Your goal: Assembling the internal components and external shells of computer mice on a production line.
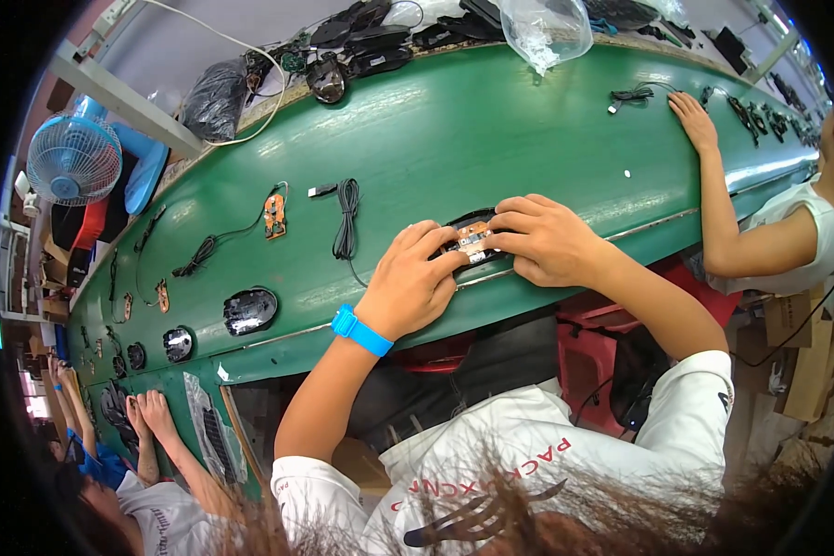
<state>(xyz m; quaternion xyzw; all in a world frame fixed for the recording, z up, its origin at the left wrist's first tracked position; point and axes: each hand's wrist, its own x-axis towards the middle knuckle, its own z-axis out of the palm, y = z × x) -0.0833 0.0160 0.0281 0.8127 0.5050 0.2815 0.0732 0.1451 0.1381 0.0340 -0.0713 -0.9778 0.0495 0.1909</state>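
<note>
Near the front edge of the green bench lies a black computer mouse shell (pixel 497 259) with an orange circuit board (pixel 473 237) inside it. My left hand (pixel 412 275), with a blue band at its wrist, grips the left end of the shell and board between thumb and fingers. From the other side, the bent fingers of my right hand (pixel 549 243) close on the right end, fingertips at the board. Both hands hide parts of the shell. A black coiled USB cable (pixel 346 221) lies left of it, its tail running under my left hand.
Another orange board (pixel 274 215) with its cable and several black mouse shells (pixel 250 310) are spread along the green bench (pixel 491 120) to the left. A clear plastic bag (pixel 547 37) sits at the back. Co-workers' hands rest on the bench at right (pixel 693 120) and lower left (pixel 154 413).
</note>
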